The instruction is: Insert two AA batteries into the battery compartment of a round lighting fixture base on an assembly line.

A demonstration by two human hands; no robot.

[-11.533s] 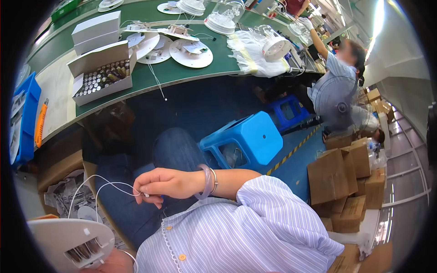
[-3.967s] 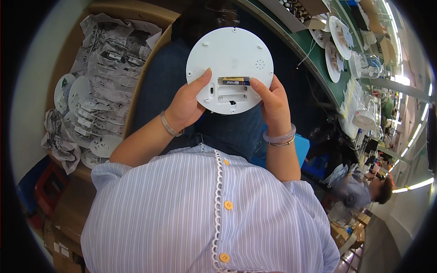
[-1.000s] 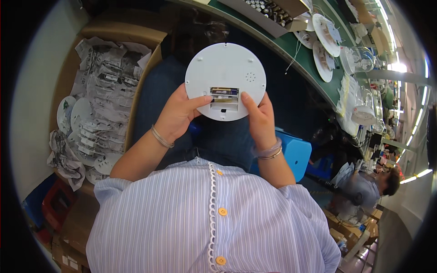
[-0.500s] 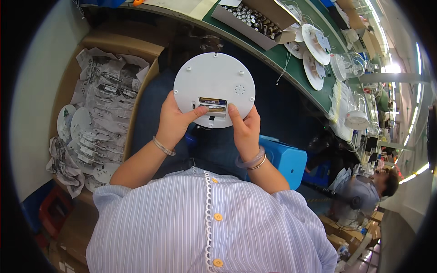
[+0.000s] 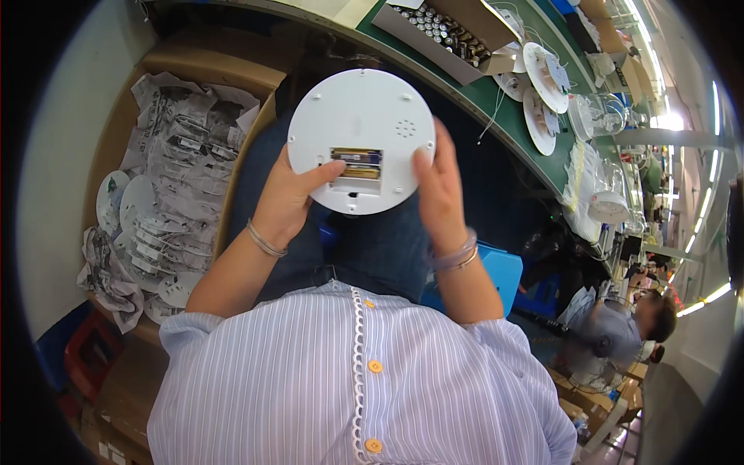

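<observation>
A round white plastic base (image 5: 356, 108) faces me above my lap, its back side up. Two AA batteries (image 5: 360, 156) lie side by side in its uncovered rectangular compartment. Gripping the lower left rim, my left hand (image 5: 288, 194) has its thumb pressed over the left end of the batteries. My right hand (image 5: 440, 186) is at the right rim, thumb in front of the edge and fingers along its outer side, slightly blurred. What the fingers do behind the base is hidden.
An open carton (image 5: 263, 124) at left holds white discs and crumpled printed paper. On the green bench (image 5: 496, 116) stand a box of batteries (image 5: 442, 35), wired white discs (image 5: 540, 120) and clear domes (image 5: 597, 115). A blue stool (image 5: 496, 275) is beside me; a person (image 5: 612, 329) sits farther right.
My right hand has shifted right, its thumb moving from beside the battery compartment to the rim. The base has moved slightly up and left; the lower battery now sits in line with the upper one.
</observation>
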